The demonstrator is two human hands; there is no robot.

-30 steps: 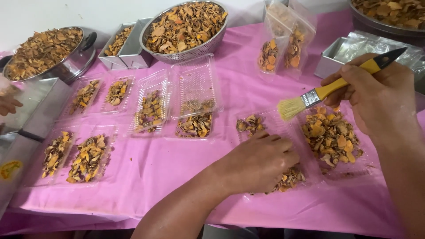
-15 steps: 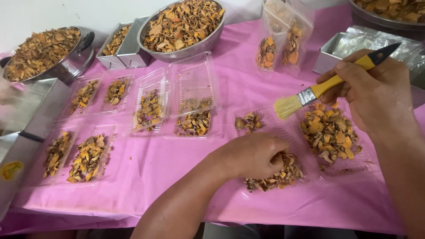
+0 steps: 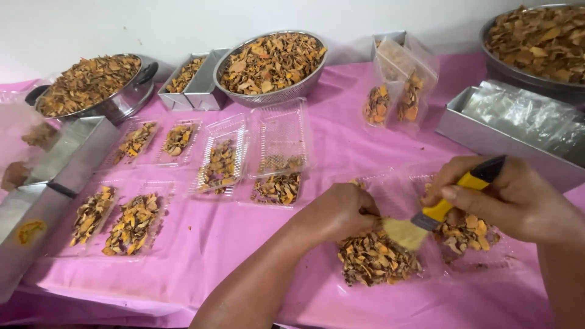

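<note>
My right hand [image 3: 512, 198] grips a yellow-handled brush [image 3: 439, 213], its pale bristles resting on a heap of dried orange-brown chips [image 3: 375, 259] in a clear plastic tray on the pink cloth. My left hand [image 3: 338, 210] is closed at the heap's upper left edge, fingers curled against the tray; whether it pinches anything is hidden. A second small heap of chips [image 3: 466, 234] lies under my right hand.
Several clear trays of chips [image 3: 277, 183] lie to the left. A steel colander [image 3: 271, 61], a pot [image 3: 91, 85] and a big bowl [image 3: 539, 42] hold more chips. Metal tins [image 3: 506, 131] with plastic bags, filled upright bags [image 3: 396, 97] and a metal box [image 3: 55, 170] stand around.
My right hand has brought the brush down and left from above the table onto the chip heap. My left hand stays closed at the tray and the heap now shows more fully beside it.
</note>
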